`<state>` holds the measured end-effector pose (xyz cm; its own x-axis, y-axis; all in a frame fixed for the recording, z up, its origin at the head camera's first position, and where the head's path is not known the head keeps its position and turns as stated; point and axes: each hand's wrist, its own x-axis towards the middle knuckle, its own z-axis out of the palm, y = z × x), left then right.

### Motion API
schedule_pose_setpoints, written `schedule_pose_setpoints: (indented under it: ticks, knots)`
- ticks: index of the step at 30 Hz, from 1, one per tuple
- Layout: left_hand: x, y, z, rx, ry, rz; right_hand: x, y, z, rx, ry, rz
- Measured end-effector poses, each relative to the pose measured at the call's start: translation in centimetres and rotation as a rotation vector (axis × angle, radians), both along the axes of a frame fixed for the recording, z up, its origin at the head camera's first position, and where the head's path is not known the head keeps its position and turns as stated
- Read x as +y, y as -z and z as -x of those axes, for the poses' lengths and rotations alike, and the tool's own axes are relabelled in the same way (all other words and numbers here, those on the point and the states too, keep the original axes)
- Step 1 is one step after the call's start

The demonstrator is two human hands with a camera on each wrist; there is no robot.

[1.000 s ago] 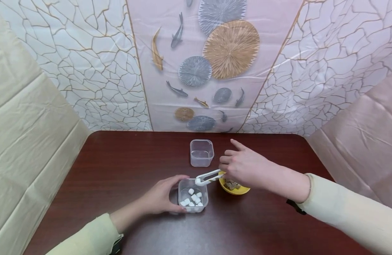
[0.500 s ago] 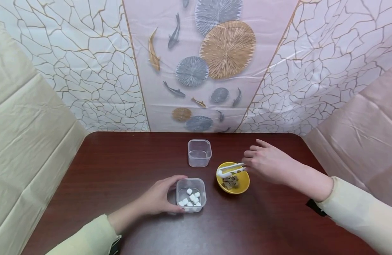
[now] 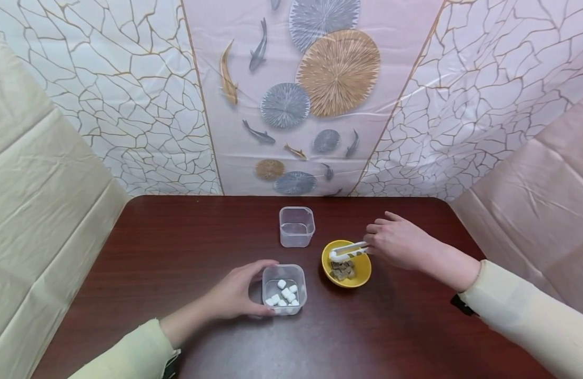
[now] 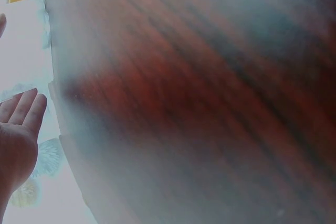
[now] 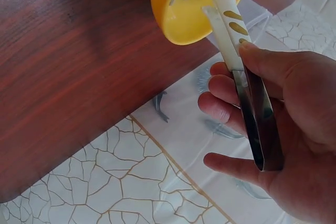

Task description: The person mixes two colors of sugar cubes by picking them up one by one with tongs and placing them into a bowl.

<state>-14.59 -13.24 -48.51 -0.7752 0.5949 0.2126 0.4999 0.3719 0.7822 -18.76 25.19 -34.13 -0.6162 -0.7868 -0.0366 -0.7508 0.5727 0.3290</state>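
Observation:
My left hand (image 3: 239,292) holds the side of a clear plastic container (image 3: 298,279), thumb at the front and forefinger at the back. Several small white cubes (image 3: 285,293) lie in it. My left hand (image 4: 18,145) shows only partly in the left wrist view. My right hand (image 3: 398,239) holds tongs (image 3: 348,251) with white tips over a yellow bowl (image 3: 361,273). Brown cubes (image 3: 342,270) lie in the bowl, under the tips. In the right wrist view, thumb and fingers of my right hand (image 5: 278,98) pinch the tongs (image 5: 252,93); the tips stand slightly apart with nothing visible between them.
A second clear container (image 3: 297,227), with nothing seen inside, stands behind the first. All of it is on a dark red-brown table (image 3: 201,226). Patterned cloth (image 3: 291,147) hangs along the table's back edge, and plain cloth (image 3: 45,184) closes off the left side.
My right hand has carried the tongs from above the left container rightward to the yellow bowl, then lowered slightly toward the brown cubes. The left hand keeps its hold on the container.

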Motion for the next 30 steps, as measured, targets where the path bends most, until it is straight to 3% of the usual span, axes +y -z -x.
schedule_pose_setpoints:
  ticks: [10,20,30]
  knots:
    - [-0.1,-0.3,-0.2,0.013,-0.010,0.013,0.1,-0.7,-0.5,-0.055,0.035,0.027]
    - [-0.1,-0.3,0.0,-0.005,-0.014,0.014,-3.0,-2.8,-1.5,-0.104,-0.075,0.109]
    - [0.0,-0.1,0.0,0.000,-0.019,0.034,-6.8,-2.2,-2.3,-0.102,-0.161,0.071]
